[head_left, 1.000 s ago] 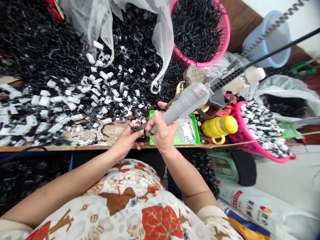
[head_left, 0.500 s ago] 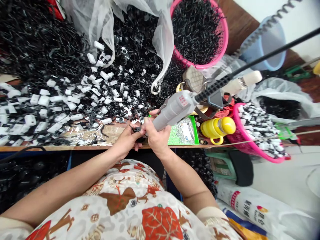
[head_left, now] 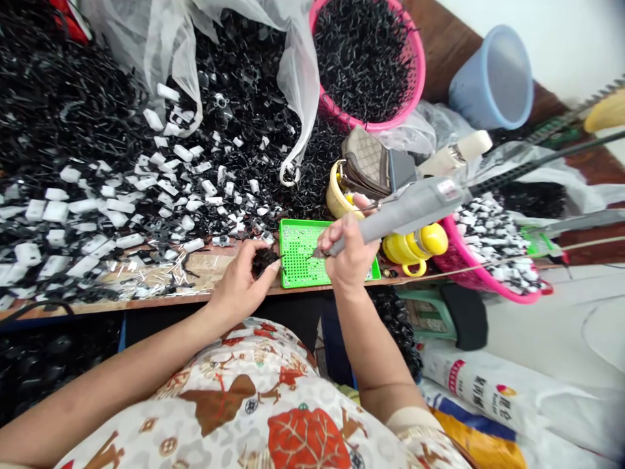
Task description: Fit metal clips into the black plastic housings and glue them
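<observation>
My right hand (head_left: 352, 251) is wrapped round a grey electric screwdriver (head_left: 405, 212), its tip pointing left over a green perforated tray (head_left: 288, 281). Small metal pieces, probably screws, lie in the tray. To the left of the tray, my left hand (head_left: 247, 277) is closed round a small black plastic part (head_left: 263, 260), mostly hidden by the fingers. The two hands are apart, with the tray between them.
Loose black and white plastic parts (head_left: 117, 205) cover the bench's left side. Behind stand a pink basket (head_left: 416, 78) of black pieces and a blue bucket (head_left: 469, 88). A yellow bottle (head_left: 415, 247) and another pink basket (head_left: 488, 286) are at right. Cables cross the right side.
My right hand has drawn the screwdriver rightward, away from the black part, over the green tray. My left hand keeps the part and has shifted slightly left. The view has turned a little.
</observation>
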A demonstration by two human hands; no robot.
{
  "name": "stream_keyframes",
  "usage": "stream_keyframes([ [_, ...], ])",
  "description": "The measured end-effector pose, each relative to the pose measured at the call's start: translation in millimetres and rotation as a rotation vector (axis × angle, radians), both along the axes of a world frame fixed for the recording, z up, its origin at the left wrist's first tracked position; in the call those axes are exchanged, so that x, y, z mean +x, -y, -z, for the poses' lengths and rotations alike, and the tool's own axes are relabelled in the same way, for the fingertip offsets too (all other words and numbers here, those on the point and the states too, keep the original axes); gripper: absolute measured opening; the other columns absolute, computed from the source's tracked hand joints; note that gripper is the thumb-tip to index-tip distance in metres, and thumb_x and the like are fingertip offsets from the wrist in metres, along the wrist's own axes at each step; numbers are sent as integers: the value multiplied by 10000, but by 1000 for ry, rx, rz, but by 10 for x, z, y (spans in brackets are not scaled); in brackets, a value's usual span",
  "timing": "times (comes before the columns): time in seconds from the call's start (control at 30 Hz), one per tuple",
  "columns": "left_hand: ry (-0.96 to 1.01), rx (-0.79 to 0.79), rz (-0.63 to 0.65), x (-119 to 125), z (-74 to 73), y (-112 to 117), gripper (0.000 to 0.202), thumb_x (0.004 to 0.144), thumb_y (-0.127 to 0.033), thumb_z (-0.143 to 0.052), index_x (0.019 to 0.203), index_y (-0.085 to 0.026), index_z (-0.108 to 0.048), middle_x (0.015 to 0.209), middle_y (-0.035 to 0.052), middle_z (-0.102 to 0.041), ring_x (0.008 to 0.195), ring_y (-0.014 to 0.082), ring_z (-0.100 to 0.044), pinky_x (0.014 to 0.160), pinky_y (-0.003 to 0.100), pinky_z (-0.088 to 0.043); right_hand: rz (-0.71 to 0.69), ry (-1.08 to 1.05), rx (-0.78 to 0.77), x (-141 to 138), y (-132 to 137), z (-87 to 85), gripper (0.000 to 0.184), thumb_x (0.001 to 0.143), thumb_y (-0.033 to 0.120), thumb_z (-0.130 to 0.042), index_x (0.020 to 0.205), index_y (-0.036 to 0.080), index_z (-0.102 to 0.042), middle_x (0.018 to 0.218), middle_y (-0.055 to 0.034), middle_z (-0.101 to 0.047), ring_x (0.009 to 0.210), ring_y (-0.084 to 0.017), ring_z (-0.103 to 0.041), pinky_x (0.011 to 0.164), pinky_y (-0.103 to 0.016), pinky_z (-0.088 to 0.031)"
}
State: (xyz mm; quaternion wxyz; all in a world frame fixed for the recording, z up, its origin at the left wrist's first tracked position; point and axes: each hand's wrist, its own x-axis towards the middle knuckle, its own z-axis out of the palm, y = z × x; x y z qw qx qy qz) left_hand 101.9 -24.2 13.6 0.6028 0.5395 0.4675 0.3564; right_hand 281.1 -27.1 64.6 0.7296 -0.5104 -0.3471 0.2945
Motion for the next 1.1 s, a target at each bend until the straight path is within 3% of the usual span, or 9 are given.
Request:
stream_keyframes([
  [0.1, -111, 495, 232, 108, 5, -57, 276, 825, -237, -714, 1099, -268, -690, 1330, 115, -672, 1242, 320, -608, 1086, 502, -469, 129, 30, -1, 216, -69, 98, 475, 841, 486, -731, 1211, 235, -566, 574, 110, -498, 416, -82, -486, 441, -239, -432],
  [0.2, -192, 662, 483, 208, 75, -138, 256, 894, -194, -597, 1077, -304, -739, 1383, 102, -678, 1275, 332, -595, 1126, 588, -402, 129, 75, -62, 263, -103, 240, 528, 831, 482, -744, 1259, 222, -576, 566, 108, -529, 436, -92, -512, 475, -249, -461],
  [0.4, -313, 791, 468, 200, 163, -195, 359, 899, -154, -554, 1131, -341, -754, 1418, 82, -666, 1353, 301, -572, 1214, 616, -275, 84, 143, -81, 182, -113, 320, 478, 853, 500, -729, 1229, 230, -610, 588, 89, -570, 489, -105, -561, 541, -268, -493],
  [0.63, -293, 889, 449, 129, 184, -172, 389, 884, -112, -560, 1159, -309, -750, 1409, 103, -671, 1343, 283, -596, 1221, 585, -318, 31, 130, -87, 130, -94, 323, 435, 848, 462, -734, 1194, 225, -618, 569, 93, -592, 469, -96, -542, 552, -267, -490],
  [0.7, -244, 851, 445, 133, 164, -147, 378, 873, -104, -579, 1147, -300, -750, 1366, 106, -693, 1312, 289, -619, 1215, 576, -339, 21, 123, -86, 108, -89, 336, 437, 844, 446, -733, 1198, 221, -611, 570, 95, -593, 461, -93, -538, 540, -261, -481],
  [0.8, -158, 686, 267, 130, 57, -94, 347, 849, -165, -676, 1177, -273, -705, 1310, 112, -698, 1261, 298, -637, 1159, 529, -436, 21, 120, -99, 81, -95, 366, 443, 836, 442, -731, 1199, 225, -597, 575, 97, -594, 467, -95, -549, 534, -258, -479],
  [0.93, 33, 113, 24, 65, -133, -50, 346, 836, -339, -731, 1142, -269, -584, 1020, 43, -672, 805, 223, -710, 673, 377, -639, 19, 124, -108, 72, -108, 418, 378, 830, 462, -735, 1095, 234, -589, 574, 101, -589, 469, -93, -560, 523, -246, -475],
  [1.0, 157, -191, 7, 17, -176, -40, 372, 817, -379, -722, 1110, -274, -518, 858, -13, -613, 589, 177, -644, 431, 291, -548, 12, 135, -94, 75, -113, 445, 343, 835, 467, -733, 1035, 234, -580, 562, 103, -583, 457, -88, -555, 513, -238, -469],
  [1.1, 227, -393, 9, -31, -160, -9, 423, 766, -371, -731, 1089, -265, -480, 706, -64, -543, 485, 144, -576, 326, 199, -404, 5, 149, -72, 79, -123, 478, 322, 845, 459, -726, 1009, 232, -567, 551, 105, -580, 444, -83, -550, 497, -228, -462],
])
